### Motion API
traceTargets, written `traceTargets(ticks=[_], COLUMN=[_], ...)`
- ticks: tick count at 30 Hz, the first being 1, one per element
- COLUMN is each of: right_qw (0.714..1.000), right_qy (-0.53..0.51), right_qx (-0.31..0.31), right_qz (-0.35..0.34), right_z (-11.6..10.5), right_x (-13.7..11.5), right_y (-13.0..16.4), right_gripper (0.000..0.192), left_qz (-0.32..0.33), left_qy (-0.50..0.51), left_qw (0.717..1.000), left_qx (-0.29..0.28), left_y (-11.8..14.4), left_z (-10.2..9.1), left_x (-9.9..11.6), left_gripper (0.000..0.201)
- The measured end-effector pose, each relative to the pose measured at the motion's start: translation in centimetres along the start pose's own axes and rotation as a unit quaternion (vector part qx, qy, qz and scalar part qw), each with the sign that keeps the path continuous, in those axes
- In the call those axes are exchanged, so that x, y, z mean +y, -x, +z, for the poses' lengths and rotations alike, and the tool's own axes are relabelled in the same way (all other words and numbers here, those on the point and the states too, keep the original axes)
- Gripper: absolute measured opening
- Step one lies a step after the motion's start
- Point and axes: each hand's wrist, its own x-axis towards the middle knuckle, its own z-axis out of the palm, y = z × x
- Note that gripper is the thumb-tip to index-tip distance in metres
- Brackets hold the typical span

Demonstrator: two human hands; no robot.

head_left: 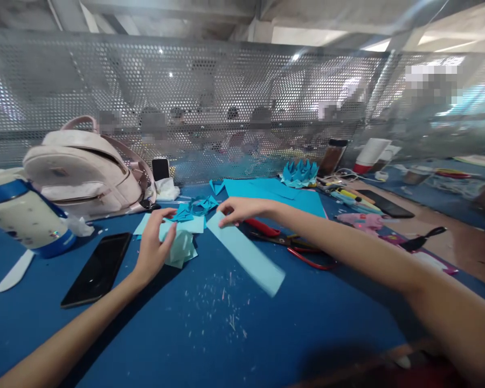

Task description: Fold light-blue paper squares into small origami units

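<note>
One long paper strip point(246, 253) lies on the blue table point(210, 334), its far end pinched by your right hand point(238, 209). Your left hand point(153, 248) grips one folded paper wad point(181, 247). Beyond: one pair of scissors point(291, 243), two phones point(97, 268) point(385, 203), one backpack point(84, 172).

Hands point(194, 231) on paper strip point(246, 253) — blue table point(210, 334)
</note>
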Motion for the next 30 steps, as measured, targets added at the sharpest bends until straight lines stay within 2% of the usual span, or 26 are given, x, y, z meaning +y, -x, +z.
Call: traceTargets(ticks=[2, 3, 5, 7, 9, 11, 15, 17, 19, 22, 25, 28, 30], right_qw=[0.998, 0.994, 0.986, 0.978, 0.962, 0.96, 0.984, 0.986, 0.988, 0.993, 0.997, 0.995, 0.994], right_qy=[-0.057, -0.084, -0.128, -0.164, -0.234, -0.238, -0.126, -0.095, -0.076, -0.048, 0.002, 0.067, 0.08], right_qx=[0.036, 0.058, 0.099, 0.123, 0.138, 0.133, 0.076, 0.09, 0.115, 0.105, 0.08, 0.077, 0.076], right_qz=[-0.019, -0.026, -0.034, -0.025, 0.023, 0.068, 0.099, 0.1, 0.075, 0.031, 0.018, -0.006, -0.018], right_z=[-0.2, -0.1, 0.3, 0.8, 1.3, 1.5, 2.0, 2.6, 3.5, 5.3, 7.1, 8.1, 8.4], right_x=[-0.9, -1.3, -1.7, -1.6, -0.9, 0.4, 2.8, 2.9, 2.2, 0.2, -1.1, -1.2, -0.8], right_y=[1.4, 2.1, 3.7, 5.5, 7.7, 10.1, 14.2, 15.2, 15.3, 13.9, 11.4, 9.2, 8.4], right_gripper=[0.026, 0.028, 0.031, 0.033, 0.037, 0.039, 0.029, 0.025, 0.031, 0.026, 0.028, 0.008, 0.004], left_qz=[-0.018, -0.033, -0.074, -0.114, -0.145, -0.165, -0.168, -0.161, -0.152, -0.133, -0.113, -0.092, -0.081], left_qy=[0.053, 0.081, 0.125, 0.148, 0.155, 0.153, 0.138, 0.126, 0.112, 0.094, 0.082, 0.068, 0.049], left_qw=[0.998, 0.994, 0.978, 0.962, 0.953, 0.95, 0.952, 0.952, 0.953, 0.957, 0.96, 0.961, 0.962], left_qx=[-0.036, -0.072, -0.151, -0.197, -0.216, -0.218, -0.217, -0.228, -0.238, -0.241, -0.242, -0.25, -0.257], left_y=[1.0, 1.5, 2.5, 3.1, 3.2, 2.9, 2.6, 2.8, 3.1, 3.5, 3.8, 4.3, 4.7], left_z=[1.3, 2.0, 3.2, 3.9, 3.9, 3.6, 3.4, 3.8, 4.4, 5.5, 6.2, 6.1, 5.5], left_x=[2.0, 2.9, 4.3, 5.2, 5.3, 5.0, 4.3, 4.4, 4.8, 5.5, 6.0, 5.9, 5.5], left_gripper=[0.046, 0.051, 0.051, 0.042, 0.027, 0.019, 0.015, 0.015, 0.018, 0.024, 0.03, 0.043, 0.049])
